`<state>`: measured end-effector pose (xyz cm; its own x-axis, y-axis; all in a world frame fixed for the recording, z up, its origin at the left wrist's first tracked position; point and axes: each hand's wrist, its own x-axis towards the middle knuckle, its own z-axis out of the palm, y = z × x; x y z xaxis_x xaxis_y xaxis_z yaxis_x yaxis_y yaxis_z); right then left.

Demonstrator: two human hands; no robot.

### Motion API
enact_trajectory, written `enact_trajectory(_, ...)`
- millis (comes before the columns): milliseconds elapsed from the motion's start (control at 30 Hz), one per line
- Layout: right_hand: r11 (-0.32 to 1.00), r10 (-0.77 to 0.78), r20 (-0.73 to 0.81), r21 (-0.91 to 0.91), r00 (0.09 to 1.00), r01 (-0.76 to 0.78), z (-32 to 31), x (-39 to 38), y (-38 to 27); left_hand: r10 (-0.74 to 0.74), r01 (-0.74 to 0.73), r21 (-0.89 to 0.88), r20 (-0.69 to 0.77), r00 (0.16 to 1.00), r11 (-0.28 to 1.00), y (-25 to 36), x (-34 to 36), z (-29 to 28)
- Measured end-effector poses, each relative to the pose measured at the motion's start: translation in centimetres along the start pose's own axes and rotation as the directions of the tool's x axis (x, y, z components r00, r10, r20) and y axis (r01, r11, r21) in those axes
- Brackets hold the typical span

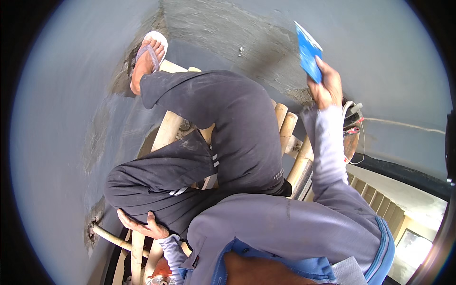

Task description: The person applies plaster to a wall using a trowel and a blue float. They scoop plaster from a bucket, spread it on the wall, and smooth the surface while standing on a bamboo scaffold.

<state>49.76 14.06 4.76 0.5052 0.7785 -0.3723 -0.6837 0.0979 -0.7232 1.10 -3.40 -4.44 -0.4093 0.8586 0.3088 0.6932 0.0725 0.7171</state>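
Walls, smooth grey; cement band, rough; bamboo poles, round; right hand gripping flat blue tool; left hand half-open, cupped against dark-trousered knee.

And we're off with a dusty lavender-grey top, a small dark smudge showing on the cloth! We catch a bright blue collar at the neck, a dark button beside it, and blue piping by the right shoulder. Down we go along the right sleeve, paler and wrinkled, to a bare right hand; the left sleeve matches, with a bare left hand beyond. Now we've charcoal trousers, loose and dust-streaked, with white stripes, and finally a white-soled flip-flop, its strap greyish purple!
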Motion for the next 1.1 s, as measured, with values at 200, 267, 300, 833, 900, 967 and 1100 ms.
enact_trajectory(200,0.980,0.201,-0.329,0.080,0.923,-0.184,-11.0,0.3,2.9,0.042,-0.044,0.056,0.046,0.998,0.997,-0.3,0.0,-0.3)
enact_trajectory(267,0.963,0.268,-0.397,0.080,0.878,-0.258,-16.3,3.4,3.9,0.034,-0.037,0.045,0.065,0.997,0.998,-0.3,0.0,0.1)
enact_trajectory(300,0.947,0.320,-0.397,0.125,0.860,-0.295,-17.2,4.5,4.5,0.063,-0.065,0.031,0.069,0.996,0.997,-0.2,0.1,0.2)
enact_trajectory(833,0.880,0.398,-0.628,0.055,0.669,-0.472,-23.8,15.1,14.6,0.100,-0.107,0.059,0.109,0.989,0.993,1.4,0.7,0.6)
enact_trajectory(900,0.886,0.419,-0.632,0.129,0.651,-0.445,-23.3,15.2,14.6,0.066,-0.074,0.066,0.113,0.991,0.995,1.7,0.6,0.6)
enact_trajectory(967,0.880,0.412,-0.664,0.110,0.624,-0.463,-22.8,15.3,14.6,0.120,-0.126,0.049,0.102,0.987,0.991,1.0,0.4,0.5)
enact_trajectory(1100,0.890,0.380,-0.717,0.110,0.585,-0.443,-24.7,16.3,14.2,0.081,-0.090,0.064,0.130,0.988,0.994,1.3,0.6,0.6)
